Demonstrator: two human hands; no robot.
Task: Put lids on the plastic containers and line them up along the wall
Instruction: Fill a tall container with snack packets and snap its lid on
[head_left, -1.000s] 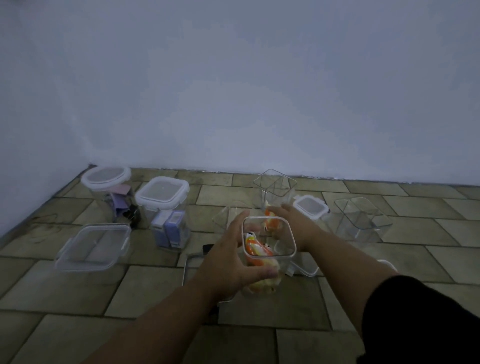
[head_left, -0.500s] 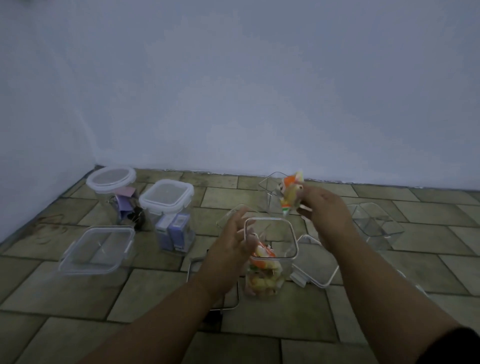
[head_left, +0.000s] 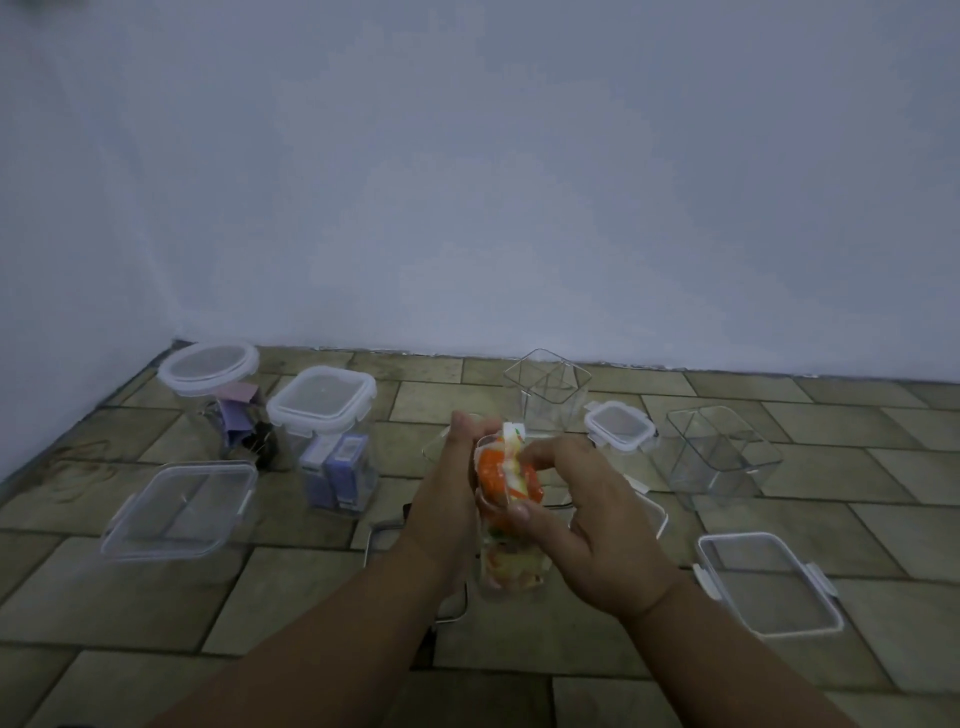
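Fingers (head_left: 540, 457) of the right hand (head_left: 582, 519) are clenched on an orange-and-white packet (head_left: 506, 470), pressing it into the open mouth of a tall clear container (head_left: 511, 566) that stands on the tiled floor (head_left: 311, 613). Left hand (head_left: 447, 493) is wrapped around the left side of the same container near its rim, fingers closed on the wall. More coloured items show through the container's lower part.

Along the wall (head_left: 467, 182), at the left, stand a round lidded jar (head_left: 210, 395) and, just beside it, a square lidded container (head_left: 327, 431) holding purple-and-white items. In front of these lies a flat rectangular lidded container (head_left: 179, 509). Behind the hands stands an empty open container (head_left: 548, 389). To the right of it lies a small square lid (head_left: 618, 426), then another empty open container (head_left: 722, 457). A rectangular lid with clips (head_left: 763, 582) lies on the floor near the right forearm.
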